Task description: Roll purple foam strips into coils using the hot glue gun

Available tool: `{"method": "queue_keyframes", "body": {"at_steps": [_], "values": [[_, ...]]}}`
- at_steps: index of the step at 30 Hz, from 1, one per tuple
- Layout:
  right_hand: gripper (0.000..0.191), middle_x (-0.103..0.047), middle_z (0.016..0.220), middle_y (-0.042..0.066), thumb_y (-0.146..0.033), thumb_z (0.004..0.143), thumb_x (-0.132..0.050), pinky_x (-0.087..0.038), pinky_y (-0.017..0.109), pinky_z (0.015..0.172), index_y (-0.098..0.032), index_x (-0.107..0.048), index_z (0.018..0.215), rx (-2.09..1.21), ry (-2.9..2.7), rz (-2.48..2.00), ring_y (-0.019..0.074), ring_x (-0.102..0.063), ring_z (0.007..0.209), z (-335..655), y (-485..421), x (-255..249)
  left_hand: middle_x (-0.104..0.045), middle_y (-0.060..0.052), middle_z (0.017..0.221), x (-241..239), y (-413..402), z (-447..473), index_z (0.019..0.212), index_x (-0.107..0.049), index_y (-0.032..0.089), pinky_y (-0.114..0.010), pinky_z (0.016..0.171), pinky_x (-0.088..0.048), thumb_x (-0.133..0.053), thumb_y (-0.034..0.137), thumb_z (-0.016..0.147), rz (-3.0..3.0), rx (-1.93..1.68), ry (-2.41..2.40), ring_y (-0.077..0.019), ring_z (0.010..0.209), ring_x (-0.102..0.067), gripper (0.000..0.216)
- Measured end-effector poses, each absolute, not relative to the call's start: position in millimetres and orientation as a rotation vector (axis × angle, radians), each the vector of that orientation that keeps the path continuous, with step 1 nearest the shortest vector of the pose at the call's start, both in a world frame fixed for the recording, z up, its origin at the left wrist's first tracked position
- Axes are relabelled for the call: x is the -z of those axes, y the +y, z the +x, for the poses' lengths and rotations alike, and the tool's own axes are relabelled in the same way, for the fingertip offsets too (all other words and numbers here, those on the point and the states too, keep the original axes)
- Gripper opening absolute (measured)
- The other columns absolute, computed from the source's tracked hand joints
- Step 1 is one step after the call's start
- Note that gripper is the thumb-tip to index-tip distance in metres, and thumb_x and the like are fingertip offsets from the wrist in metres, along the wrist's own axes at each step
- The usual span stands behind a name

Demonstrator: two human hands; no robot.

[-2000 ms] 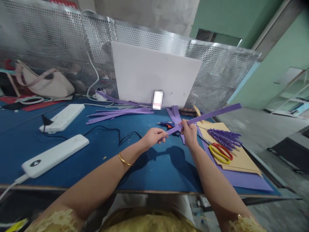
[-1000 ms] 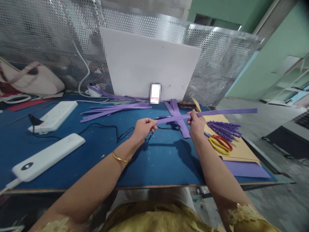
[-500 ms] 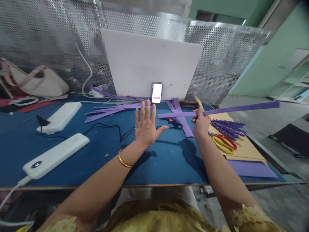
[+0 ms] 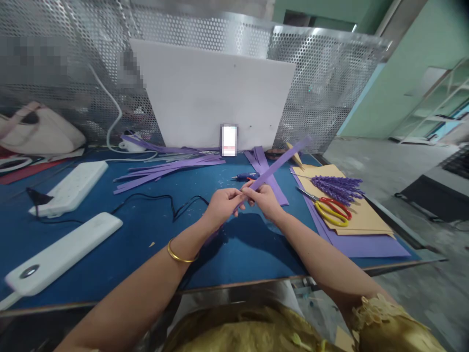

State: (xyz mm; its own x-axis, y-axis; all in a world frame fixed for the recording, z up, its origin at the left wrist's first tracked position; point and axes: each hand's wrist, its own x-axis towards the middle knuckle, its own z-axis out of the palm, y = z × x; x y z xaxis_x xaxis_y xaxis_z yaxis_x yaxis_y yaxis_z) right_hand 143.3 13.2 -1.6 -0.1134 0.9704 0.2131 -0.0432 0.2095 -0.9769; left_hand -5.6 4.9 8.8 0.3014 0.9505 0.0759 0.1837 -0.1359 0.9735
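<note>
A long purple strip [image 4: 284,160] slants up and to the right from between my two hands, above the middle of the blue table. My left hand [image 4: 224,205] pinches it near its lower part, a gold bangle on the wrist. Close against it, my right hand [image 4: 264,199] grips the same strip, thumb and fingers meeting the left fingertips. Part of the strip is hidden by the fingers. Just behind the hands lies a blue glue gun [image 4: 246,176] with an orange part. More purple strips [image 4: 172,168] are spread at the back left, and a few wider ones [image 4: 276,188] lie behind my right hand.
Scissors [image 4: 331,212] with red and yellow handles and a purple lavender bunch [image 4: 339,188] lie on tan sheets [image 4: 366,217] at right. A phone [image 4: 229,140] leans against a white board [image 4: 216,93]. A white power bank [image 4: 69,249], power strip [image 4: 73,186] and black cable occupy the left.
My open left hand has closed on the purple strip. My right hand has moved left to meet it, and the strip has swung from nearly level to slanting. The view has shifted slightly right.
</note>
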Motion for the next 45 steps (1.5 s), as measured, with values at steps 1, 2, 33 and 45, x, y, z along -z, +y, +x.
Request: {"method": "queue_keyframes", "body": {"at_steps": [1, 2, 33, 45], "values": [[0.031, -0.056, 0.05, -0.005, -0.046, 0.069, -0.078, -0.034, 0.021, 0.042, -0.018, -0.065, 0.069, -1.172, -1.361, -0.978, 0.008, -0.046, 0.042, 143.1, 13.2, 1.5, -0.065, -0.002, 0.059, -9.5, 4.6, -5.0, 0.068, -0.066, 0.016, -0.023, 0.044, -0.038, -0.07, 0.051, 0.078, 1.535, -0.973, 1.095, -0.0089, 0.04, -0.048, 0.038], [0.03, -0.056, 0.05, -0.005, -0.044, 0.068, -0.079, -0.035, 0.021, 0.042, -0.018, -0.065, 0.068, -1.171, -1.345, -0.992, 0.0082, -0.046, 0.041, 145.0, 14.4, 0.9, -0.063, -0.001, 0.058, -10.2, 4.3, -4.6, 0.067, -0.065, 0.015, -0.022, 0.044, -0.037, -0.071, 0.05, 0.077, 1.528, -0.983, 1.108, -0.0084, 0.04, -0.048, 0.036], [0.061, -0.046, 0.047, -0.006, -0.078, 0.074, -0.063, -0.027, 0.021, 0.035, -0.018, -0.062, 0.065, -1.041, -0.856, -0.948, 0.0052, -0.037, 0.035, 183.9, 41.2, -10.7, -0.062, 0.0, 0.058, -10.9, -0.5, -1.4, 0.075, -0.07, 0.015, -0.02, 0.04, -0.03, -0.071, 0.043, 0.075, 1.356, -0.882, 0.999, -0.0062, 0.039, -0.045, 0.028], [0.043, -0.045, 0.044, -0.006, -0.053, 0.075, -0.074, -0.027, 0.021, 0.037, -0.018, -0.057, 0.057, -0.878, -0.981, -0.952, 0.0052, -0.037, 0.036, 179.7, 34.7, -10.9, -0.054, 0.004, 0.054, -4.7, 0.5, -0.4, 0.076, -0.068, 0.015, -0.019, 0.043, -0.029, -0.067, 0.047, 0.078, 1.374, -0.892, 0.99, -0.0052, 0.041, -0.042, 0.031]]}}
